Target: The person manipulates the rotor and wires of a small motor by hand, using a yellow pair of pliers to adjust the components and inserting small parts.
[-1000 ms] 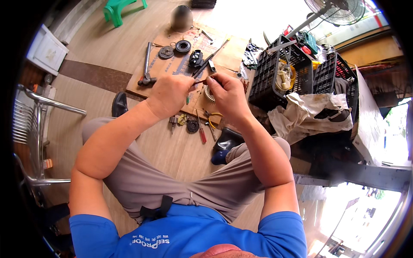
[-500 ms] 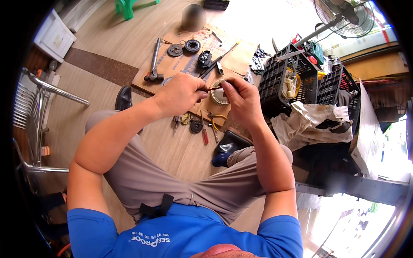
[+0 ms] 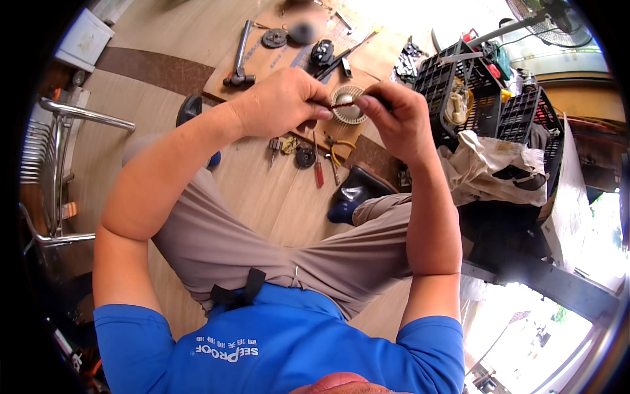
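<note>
My left hand (image 3: 289,102) and my right hand (image 3: 394,118) pinch a thin dark reddish rod (image 3: 343,105) between them. Below it lies a pale finned wheel (image 3: 351,115) on a cardboard sheet (image 3: 220,84). A hammer (image 3: 241,56), flat discs (image 3: 274,38), a black part (image 3: 321,52) and long dark tools also lie on the cardboard. Just below my hands are a red-handled screwdriver (image 3: 319,174), yellow-handled pliers (image 3: 338,151), a small black disc (image 3: 305,157) and small metal parts (image 3: 274,150).
Black plastic crates (image 3: 492,98) with bags and tools stand at the right, a pale cloth (image 3: 489,171) over their front. A fan (image 3: 558,23) is behind them. A metal chair (image 3: 85,113) is at the left. My bent legs (image 3: 210,223) frame the floor in front of me.
The view has shifted, and both hands now appear higher and farther right, slightly wider apart, still holding the rod. More of the finned wheel shows beneath them.
</note>
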### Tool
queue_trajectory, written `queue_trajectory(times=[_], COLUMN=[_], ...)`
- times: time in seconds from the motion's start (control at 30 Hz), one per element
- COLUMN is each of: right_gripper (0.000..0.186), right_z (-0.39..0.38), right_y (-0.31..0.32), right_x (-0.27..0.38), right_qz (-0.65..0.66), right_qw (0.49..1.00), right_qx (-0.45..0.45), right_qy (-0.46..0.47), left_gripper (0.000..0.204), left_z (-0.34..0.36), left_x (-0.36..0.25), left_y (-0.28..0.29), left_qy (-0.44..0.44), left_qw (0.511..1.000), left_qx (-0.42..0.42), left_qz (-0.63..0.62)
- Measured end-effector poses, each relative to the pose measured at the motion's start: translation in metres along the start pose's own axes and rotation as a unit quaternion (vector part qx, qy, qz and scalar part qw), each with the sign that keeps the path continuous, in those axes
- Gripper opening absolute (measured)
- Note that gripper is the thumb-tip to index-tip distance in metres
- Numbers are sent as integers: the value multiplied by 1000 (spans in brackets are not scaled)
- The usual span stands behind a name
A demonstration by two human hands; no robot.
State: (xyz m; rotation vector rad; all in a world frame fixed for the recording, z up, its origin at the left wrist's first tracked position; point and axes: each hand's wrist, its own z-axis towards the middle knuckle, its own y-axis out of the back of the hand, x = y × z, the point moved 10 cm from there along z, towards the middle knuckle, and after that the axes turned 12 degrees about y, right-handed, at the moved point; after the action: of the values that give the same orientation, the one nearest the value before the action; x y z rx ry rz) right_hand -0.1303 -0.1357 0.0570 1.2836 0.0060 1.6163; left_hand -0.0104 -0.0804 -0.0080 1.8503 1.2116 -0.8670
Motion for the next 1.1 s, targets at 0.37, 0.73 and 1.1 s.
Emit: queue_trajectory(times=[0.37,0.73,1.1], right_gripper=[21,19,17], right_z=[-5,-12,-7], right_y=[-4,0,0], right_x=[-21,-38,-34], right_qz=[59,66,175], right_qw=[995,992,972], right_qx=[-10,-66,-112], right_qy=[-74,-89,-114], left_gripper=[17,16,12], left_z=[-30,-23,-40], left_x=[-45,-30,-47], left_y=[8,21,23], left_qy=[-290,-244,-341], left_qw=[884,897,851], left_qx=[-222,-210,-249], left_qz=[290,303,311])
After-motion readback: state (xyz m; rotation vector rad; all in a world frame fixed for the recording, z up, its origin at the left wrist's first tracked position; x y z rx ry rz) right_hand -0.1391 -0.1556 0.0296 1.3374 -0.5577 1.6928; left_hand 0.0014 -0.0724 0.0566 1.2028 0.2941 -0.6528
